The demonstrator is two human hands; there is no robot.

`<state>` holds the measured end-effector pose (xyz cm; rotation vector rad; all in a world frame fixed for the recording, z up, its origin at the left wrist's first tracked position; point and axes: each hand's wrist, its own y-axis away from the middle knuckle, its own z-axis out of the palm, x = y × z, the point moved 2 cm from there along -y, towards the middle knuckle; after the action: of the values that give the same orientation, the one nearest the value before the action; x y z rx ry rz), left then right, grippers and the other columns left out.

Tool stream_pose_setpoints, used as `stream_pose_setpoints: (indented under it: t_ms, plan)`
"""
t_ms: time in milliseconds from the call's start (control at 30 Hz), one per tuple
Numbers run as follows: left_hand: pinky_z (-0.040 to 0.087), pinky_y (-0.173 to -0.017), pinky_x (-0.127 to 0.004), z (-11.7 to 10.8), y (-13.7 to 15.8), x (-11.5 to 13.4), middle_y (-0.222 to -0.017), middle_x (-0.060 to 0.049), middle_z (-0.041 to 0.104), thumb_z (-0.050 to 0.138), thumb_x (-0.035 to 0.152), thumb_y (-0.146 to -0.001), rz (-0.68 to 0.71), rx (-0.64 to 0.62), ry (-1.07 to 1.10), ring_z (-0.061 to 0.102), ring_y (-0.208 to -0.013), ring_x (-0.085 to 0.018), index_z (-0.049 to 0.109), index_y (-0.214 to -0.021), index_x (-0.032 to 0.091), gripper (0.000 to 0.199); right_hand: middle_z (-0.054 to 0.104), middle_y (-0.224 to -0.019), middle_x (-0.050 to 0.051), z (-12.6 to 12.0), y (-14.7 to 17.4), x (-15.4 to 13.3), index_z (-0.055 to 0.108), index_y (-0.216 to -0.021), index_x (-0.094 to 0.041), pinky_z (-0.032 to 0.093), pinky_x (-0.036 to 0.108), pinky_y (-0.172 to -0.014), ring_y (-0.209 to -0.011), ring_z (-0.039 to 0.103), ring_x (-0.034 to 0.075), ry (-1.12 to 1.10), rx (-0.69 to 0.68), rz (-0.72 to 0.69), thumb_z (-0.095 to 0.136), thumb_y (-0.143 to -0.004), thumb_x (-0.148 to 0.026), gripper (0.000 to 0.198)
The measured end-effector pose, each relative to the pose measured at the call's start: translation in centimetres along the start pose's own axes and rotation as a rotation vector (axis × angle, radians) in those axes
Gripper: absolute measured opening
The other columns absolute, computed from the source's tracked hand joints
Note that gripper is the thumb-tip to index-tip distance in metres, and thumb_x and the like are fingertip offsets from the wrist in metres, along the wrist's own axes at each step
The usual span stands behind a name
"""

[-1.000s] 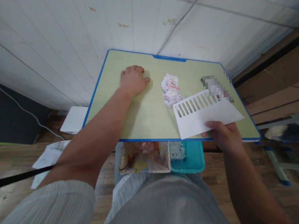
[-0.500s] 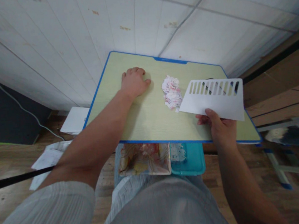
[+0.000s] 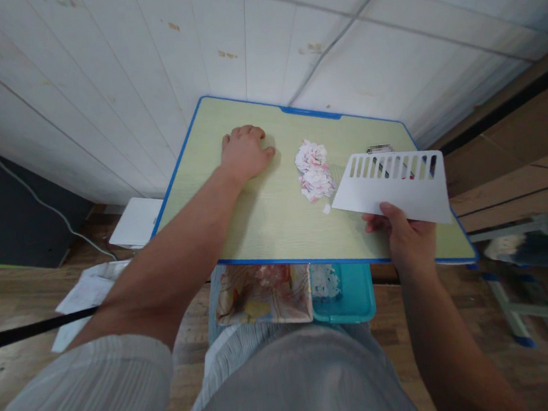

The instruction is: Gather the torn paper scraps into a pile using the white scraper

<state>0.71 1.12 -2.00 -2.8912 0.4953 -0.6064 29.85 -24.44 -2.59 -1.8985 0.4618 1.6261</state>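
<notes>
My right hand (image 3: 409, 236) grips a flat white slotted scraper (image 3: 386, 196) by its lower edge, thumb on top. The scraper has a row of slots along its far side, and its left corner is just right of a pile of shredded paper (image 3: 313, 168). The pile is white with pinkish bits and lies mid-table. A small loose scrap (image 3: 326, 209) lies at the pile's near end. Left of the pile, my left hand (image 3: 245, 149) rests palm down on the tabletop (image 3: 276, 225), fingers slightly bent and apart, holding nothing.
Below the table's near edge stand a teal bin (image 3: 358, 295) with white shreds and a patterned box (image 3: 293, 305) holding reddish material. Dark items are partly hidden behind the scraper. A white wall (image 3: 148, 55) borders the back; papers (image 3: 86, 293) lie on the floor at left.
The scraper in my right hand has shifted slightly right and nearer to me, leaving a small gap from the pile. My left hand has stayed in place.
</notes>
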Motion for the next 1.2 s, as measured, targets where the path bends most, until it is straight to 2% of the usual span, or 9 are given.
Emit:
stream_pose_setpoints:
  t_ms: [300, 500, 733, 1000, 1200]
  plan:
    - [0.043, -0.147, -0.066, 0.1, -0.1, -0.1, -0.178, -0.017, 0.072, 0.067, 0.045, -0.114, -0.004, -0.005, 0.015, 0.059, -0.171, -0.046, 0.078, -0.164, 0.024, 0.056, 0.086, -0.078, 0.004, -0.1, -0.1, 0.2, 0.079, -0.1, -0.022, 0.062, 0.034, -0.054, -0.052, 0.072, 0.02, 0.057, -0.017, -0.017, 0.092, -0.09, -0.042, 0.026]
    - [0.043, -0.147, -0.066, 0.3, -0.1, -0.2, -0.178, -0.017, 0.072, 0.067, 0.046, -0.113, -0.002, 0.006, 0.027, 0.058, -0.171, -0.046, 0.079, -0.163, 0.024, 0.055, 0.086, -0.08, 0.003, 0.0, 0.1, 0.1, 0.078, -0.104, -0.023, 0.062, 0.033, -0.053, -0.055, 0.075, 0.021, 0.007, -0.003, -0.003, 0.095, -0.09, -0.043, 0.03]
    - [0.042, -0.146, -0.068, 0.1, 0.0, -0.2, -0.176, -0.017, 0.073, 0.068, 0.045, -0.112, 0.007, 0.004, 0.05, 0.058, -0.17, -0.046, 0.078, -0.164, 0.026, 0.056, 0.086, -0.078, 0.005, 0.0, 0.0, 0.3, 0.079, -0.098, -0.022, 0.062, 0.033, -0.053, -0.051, 0.071, 0.02, 0.054, -0.024, -0.008, 0.094, -0.092, -0.046, 0.03]
    - [0.039, -0.149, -0.067, -0.6, 0.3, 0.3, -0.181, -0.017, 0.069, 0.066, 0.045, -0.113, -0.018, -0.041, 0.036, 0.055, -0.174, -0.047, 0.074, -0.172, 0.027, 0.062, 0.084, -0.074, 0.003, -0.1, -0.2, 0.2, 0.078, -0.095, -0.022, 0.059, 0.032, -0.05, -0.049, 0.068, 0.019, 0.032, 0.021, 0.005, 0.092, -0.087, -0.042, 0.026]
    - [0.041, -0.148, -0.067, -0.4, 0.2, 0.1, -0.18, -0.017, 0.071, 0.066, 0.046, -0.113, -0.008, -0.017, 0.048, 0.056, -0.173, -0.046, 0.076, -0.168, 0.027, 0.06, 0.081, -0.07, 0.004, -0.4, 0.1, -0.6, 0.076, -0.087, -0.023, 0.06, 0.035, -0.048, -0.049, 0.067, 0.021, 0.081, 0.02, 0.006, 0.096, -0.083, -0.049, 0.033]
